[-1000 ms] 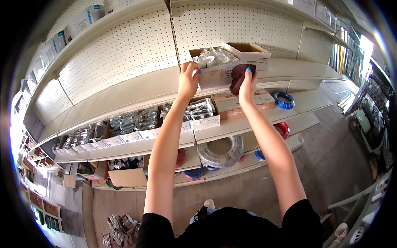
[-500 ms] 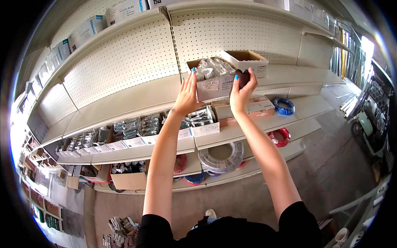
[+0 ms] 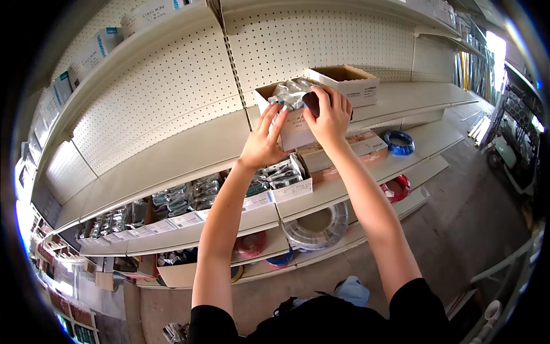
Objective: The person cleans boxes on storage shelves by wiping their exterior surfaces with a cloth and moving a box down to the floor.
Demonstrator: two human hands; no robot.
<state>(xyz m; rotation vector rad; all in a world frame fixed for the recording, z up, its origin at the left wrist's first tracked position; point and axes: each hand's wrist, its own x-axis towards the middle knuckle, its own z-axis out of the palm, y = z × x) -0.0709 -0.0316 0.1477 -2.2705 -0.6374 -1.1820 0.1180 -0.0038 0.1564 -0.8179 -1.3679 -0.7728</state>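
Maroon cloth (image 3: 311, 104) is bunched in the right hand (image 3: 330, 119), grasped between thumb and fingers at the front rim of a white box (image 3: 297, 127). The left hand (image 3: 264, 142) grips nothing: its fingers are spread and slightly bent, the fingertips at the same box's front rim near its left corner. The white box is open at the top and filled with clear bags (image 3: 289, 93); printed writing shows on its front wall. It sits by the front edge of the upper shelf (image 3: 401, 98). Just behind it, to the right, an open white carton (image 3: 362, 94) lies nearer the shelf's back edge, before the perforated back panel (image 3: 321, 43).

Below, along the front edge of the middle shelf (image 3: 427, 143), open boxes of bagged parts (image 3: 286, 174) run to the left. A long brown carton (image 3: 372, 150) lies right of them, with a blue coil (image 3: 400, 151) beyond its right end. On the shelf beneath, a clear coil (image 3: 312, 242) lies left of a red coil (image 3: 406, 186).
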